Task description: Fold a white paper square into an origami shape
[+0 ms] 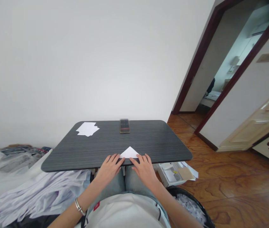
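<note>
A white sheet of paper folded into a triangle lies flat near the front edge of the dark table, its point facing the wall. My left hand rests on the table at the triangle's left corner, fingers stretched out and thumb along the bottom edge. At the right corner lies my right hand, its fingers likewise spread, with the thumb touching the lower edge of the paper. Neither hand wraps around anything.
A loose pile of white paper sits at the table's back left. Near the back middle is a dark phone-like object. On the floor to the right are a box of papers and a black bag of scraps. White cloth lies left.
</note>
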Demonstrator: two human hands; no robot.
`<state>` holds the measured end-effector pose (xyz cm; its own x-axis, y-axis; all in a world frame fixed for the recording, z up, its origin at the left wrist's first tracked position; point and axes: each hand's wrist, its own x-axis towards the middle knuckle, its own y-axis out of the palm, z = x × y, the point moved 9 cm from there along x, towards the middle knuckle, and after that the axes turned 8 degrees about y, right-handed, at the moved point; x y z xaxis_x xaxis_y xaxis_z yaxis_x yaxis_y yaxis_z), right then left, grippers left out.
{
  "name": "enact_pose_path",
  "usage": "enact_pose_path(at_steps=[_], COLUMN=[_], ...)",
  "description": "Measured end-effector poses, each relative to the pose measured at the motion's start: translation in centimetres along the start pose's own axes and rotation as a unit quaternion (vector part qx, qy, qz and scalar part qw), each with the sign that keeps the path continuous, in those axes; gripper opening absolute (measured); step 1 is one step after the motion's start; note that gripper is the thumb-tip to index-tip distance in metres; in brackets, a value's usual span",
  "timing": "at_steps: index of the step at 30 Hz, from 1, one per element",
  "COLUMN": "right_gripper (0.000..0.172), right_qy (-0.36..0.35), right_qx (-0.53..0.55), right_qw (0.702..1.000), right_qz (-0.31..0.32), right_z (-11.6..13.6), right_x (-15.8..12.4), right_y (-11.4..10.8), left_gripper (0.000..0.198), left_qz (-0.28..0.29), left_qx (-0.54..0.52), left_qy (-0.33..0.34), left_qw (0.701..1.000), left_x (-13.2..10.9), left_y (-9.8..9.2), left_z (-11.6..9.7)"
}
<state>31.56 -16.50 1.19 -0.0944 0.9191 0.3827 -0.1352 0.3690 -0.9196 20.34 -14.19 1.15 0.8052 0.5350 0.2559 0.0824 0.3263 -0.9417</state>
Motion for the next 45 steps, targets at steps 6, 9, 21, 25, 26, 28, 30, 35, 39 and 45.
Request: enact_pose_path(at_steps=[6, 9, 21, 25, 26, 28, 30, 35, 39, 45], right_gripper=[0.033, 0.030, 0.027, 0.027, 0.027, 0.028, 0.031, 0.031, 0.024, 0.023], right_qy=[-0.016, -0.023, -0.026, -0.024, -0.027, -0.031, -0.033, -0.037, -0.034, -0.035], right_qx=[0.026, 0.038, 0.066, 0.067, 0.066, 0.061, 0.052, 0.046, 0.058, 0.065], right_qw=[1.000, 0.999, 0.997, 0.997, 0.997, 0.998, 0.998, 0.998, 0.997, 0.997], right_qz=[-0.006, -0.010, -0.015, -0.011, -0.011, -0.008, -0.007, -0.014, -0.024, -0.034], right_z=[-0.5, -0.8, -1.2, -1.2, -1.1, -1.1, -1.0, -1.0, -1.7, -2.9], right_x=[0.0, 0.0, -0.1, -0.1, -0.1, -0.1, -0.1, 0.1, 0.1, -0.4], right_y=[0.0, -0.1, 0.0, 0.1, 0.1, 0.0, -0.1, -0.3, -0.4, -0.9], left_gripper=[0.038, 0.038, 0.036, 0.044, 0.047, 0.049, 0.049, 0.047, 0.046, 0.044], left_qz=[-0.006, -0.003, -0.024, -0.049, -0.052, -0.042, -0.029, -0.019, -0.015, -0.016], left_qx=[0.011, 0.016, 0.023, -0.004, -0.016, -0.045, -0.060, -0.057, -0.064, -0.064], left_qy=[-0.032, -0.043, -0.069, -0.061, -0.046, -0.012, 0.000, -0.014, -0.012, -0.013], left_qw=[0.999, 0.999, 0.997, 0.997, 0.997, 0.998, 0.998, 0.998, 0.998, 0.998], left_x=[-1.3, -1.7, -2.9, -1.9, -1.4, -0.2, 0.7, 1.5, 1.5, 1.5], left_y=[-0.1, -0.3, -0.9, -1.5, -1.4, -0.9, -0.1, 0.5, 0.3, 0.2], left_z=[1.3, 1.6, 2.6, 1.5, 0.9, -0.6, -1.6, -2.2, -2.0, -1.8])
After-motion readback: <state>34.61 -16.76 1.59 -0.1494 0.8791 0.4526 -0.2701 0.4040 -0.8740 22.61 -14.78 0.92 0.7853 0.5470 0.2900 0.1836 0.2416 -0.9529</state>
